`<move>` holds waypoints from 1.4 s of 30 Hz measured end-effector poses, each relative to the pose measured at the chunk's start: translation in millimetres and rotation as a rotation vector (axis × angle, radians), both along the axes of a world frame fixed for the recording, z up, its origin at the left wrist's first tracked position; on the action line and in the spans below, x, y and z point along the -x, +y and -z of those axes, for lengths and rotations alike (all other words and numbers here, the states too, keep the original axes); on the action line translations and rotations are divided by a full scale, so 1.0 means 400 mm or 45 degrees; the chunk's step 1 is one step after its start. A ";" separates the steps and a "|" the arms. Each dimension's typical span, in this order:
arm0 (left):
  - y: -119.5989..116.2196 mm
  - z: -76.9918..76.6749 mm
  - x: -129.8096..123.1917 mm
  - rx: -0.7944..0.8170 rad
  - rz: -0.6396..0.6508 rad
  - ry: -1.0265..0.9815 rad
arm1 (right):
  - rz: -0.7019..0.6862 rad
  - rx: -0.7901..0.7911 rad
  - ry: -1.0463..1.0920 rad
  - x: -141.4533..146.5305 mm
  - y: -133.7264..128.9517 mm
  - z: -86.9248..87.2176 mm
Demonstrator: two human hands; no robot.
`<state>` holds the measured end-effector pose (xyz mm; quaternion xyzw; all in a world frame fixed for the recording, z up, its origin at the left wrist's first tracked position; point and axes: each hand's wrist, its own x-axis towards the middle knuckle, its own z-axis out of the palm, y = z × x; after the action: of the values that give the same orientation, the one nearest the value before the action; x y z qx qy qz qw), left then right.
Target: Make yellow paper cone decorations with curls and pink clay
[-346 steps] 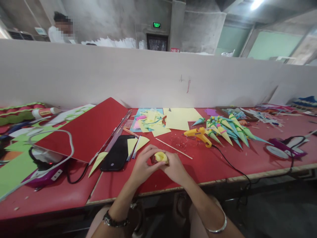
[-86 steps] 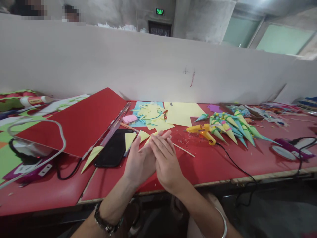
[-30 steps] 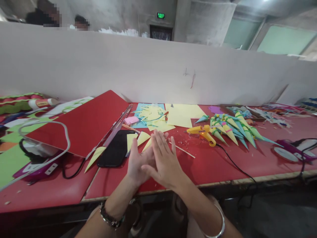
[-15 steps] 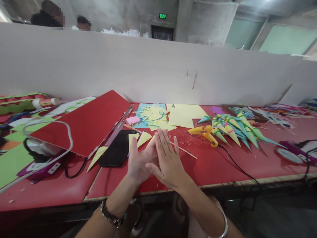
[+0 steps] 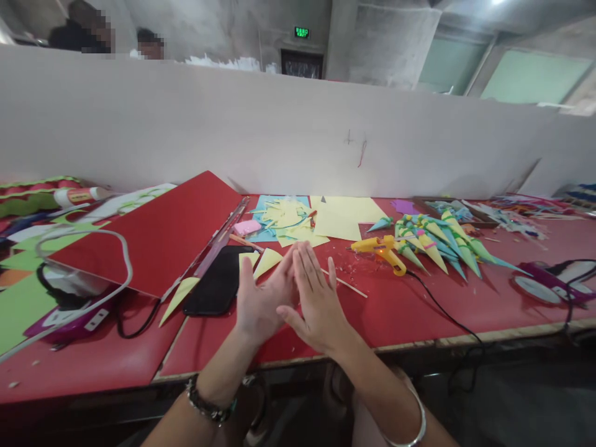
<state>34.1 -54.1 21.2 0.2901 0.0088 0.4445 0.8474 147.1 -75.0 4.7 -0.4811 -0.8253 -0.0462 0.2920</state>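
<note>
My left hand (image 5: 265, 304) is spread over the front of the red table, its thumb apart and its fingertips touching those of my other hand. My right hand (image 5: 316, 304) is stretched out flat against it, thumb and little finger apart. Neither hand shows anything in it. Just left of them lies a black phone (image 5: 216, 282) with pale yellow paper pieces (image 5: 266, 263) beside it. A thin stick (image 5: 351, 287) reaches out to the right from behind my right hand. Farther right is a yellow glue gun (image 5: 382, 250), near a pile of decorated paper cones (image 5: 442, 242).
Yellow scraps (image 5: 288, 216) and yellow sheets (image 5: 342, 217) lie at the back. A large red board (image 5: 158, 233) leans over a power strip (image 5: 79, 320) at left. Another purple strip (image 5: 552, 282) is at right. A white partition (image 5: 279, 130) stands behind; two people are beyond it.
The view has shifted slightly, so the table items sit a little farther left. My hands stay fingertip to fingertip, with the palms slightly farther apart.
</note>
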 end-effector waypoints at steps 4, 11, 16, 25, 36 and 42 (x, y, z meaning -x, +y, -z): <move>0.015 0.003 0.023 0.028 -0.166 0.000 | -0.183 0.034 -0.064 0.013 -0.018 0.009; -0.010 0.006 -0.018 0.055 -0.028 0.077 | -0.122 -0.014 -0.027 0.001 -0.003 -0.012; 0.014 -0.010 0.018 -0.045 -0.083 0.009 | -0.094 0.031 -0.029 0.001 -0.009 -0.006; -0.004 0.020 -0.024 -0.057 -0.010 0.151 | -0.130 -0.016 0.028 0.000 -0.011 -0.010; 0.004 0.010 0.000 -0.136 -0.053 0.204 | -0.182 0.002 0.001 0.007 -0.017 -0.016; -0.008 -0.010 -0.012 -0.247 -0.053 0.331 | -0.014 -0.111 0.102 0.000 -0.003 -0.021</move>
<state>38.8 -57.3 25.2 0.4253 0.0814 0.4196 0.7978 146.9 -76.4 13.1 -0.4648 -0.8129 -0.0611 0.3456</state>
